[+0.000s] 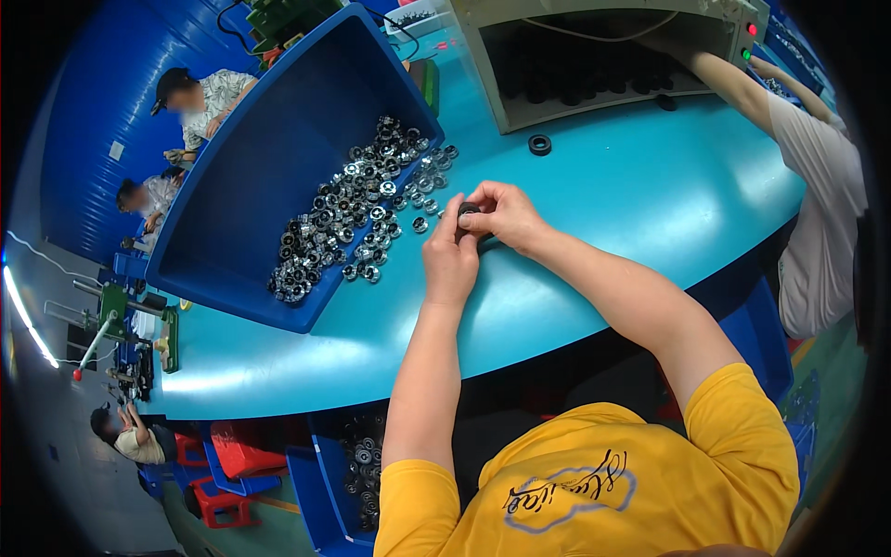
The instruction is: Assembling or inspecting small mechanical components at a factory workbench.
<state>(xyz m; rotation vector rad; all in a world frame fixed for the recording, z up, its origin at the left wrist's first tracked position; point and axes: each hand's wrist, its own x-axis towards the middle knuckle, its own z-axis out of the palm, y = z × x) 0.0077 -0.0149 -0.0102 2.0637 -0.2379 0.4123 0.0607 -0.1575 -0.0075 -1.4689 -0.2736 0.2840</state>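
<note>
Over the turquoise table (594, 200), both of my hands meet around a small black ring-shaped part (469, 211). My left hand (448, 255) grips it from the left side. From the right, my right hand (506, 215) closes its thumb and fingers on the same part. My fingers cover much of it, so its full shape is hidden. Just left of my hands lie loose shiny metal parts with dark centres (422, 183), spilling from a tilted blue bin (251, 176). A separate black ring (539, 145) rests on the table beyond my right hand.
A grey box-shaped machine (501, 93) with dark parts inside stands at the far right, another person's arm (733, 88) reaching into it. Below the table edge sits a blue bin (325, 483) of metal parts. A green hand press (116, 306) and other workers are at left.
</note>
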